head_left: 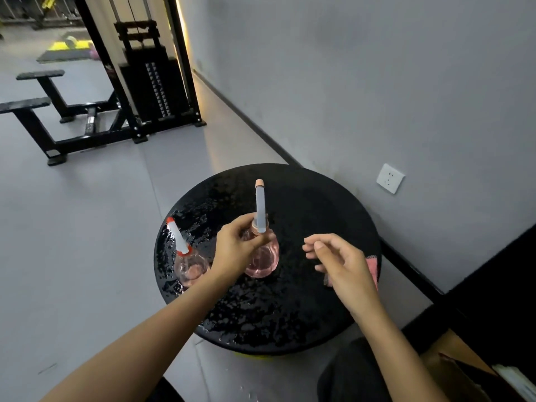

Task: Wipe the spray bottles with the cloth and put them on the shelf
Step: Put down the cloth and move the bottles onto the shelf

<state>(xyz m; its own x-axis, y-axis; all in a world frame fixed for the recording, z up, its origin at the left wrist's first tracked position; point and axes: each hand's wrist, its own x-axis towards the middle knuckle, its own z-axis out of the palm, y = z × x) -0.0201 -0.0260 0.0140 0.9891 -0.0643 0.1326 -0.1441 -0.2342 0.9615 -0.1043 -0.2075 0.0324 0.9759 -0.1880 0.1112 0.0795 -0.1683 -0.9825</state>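
Bottle (pixel 262 258) upright, nozzle (pixel 259 184) pointing away; left hand (pixel 235 252) pinches its neck, right hand (pixel 340 258) relaxed, empty.

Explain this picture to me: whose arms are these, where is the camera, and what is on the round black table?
There is no machine here. A person wears one camera on the head, and it looks down at their own bare hands. The left hand grips the neck of a grey-topped spray bottle that holds pink liquid. The right hand hovers beside it, empty, with its fingers loosely curled. On the round black table stands a second bottle with a red-and-white top. A pink cloth lies partly hidden behind the right hand.
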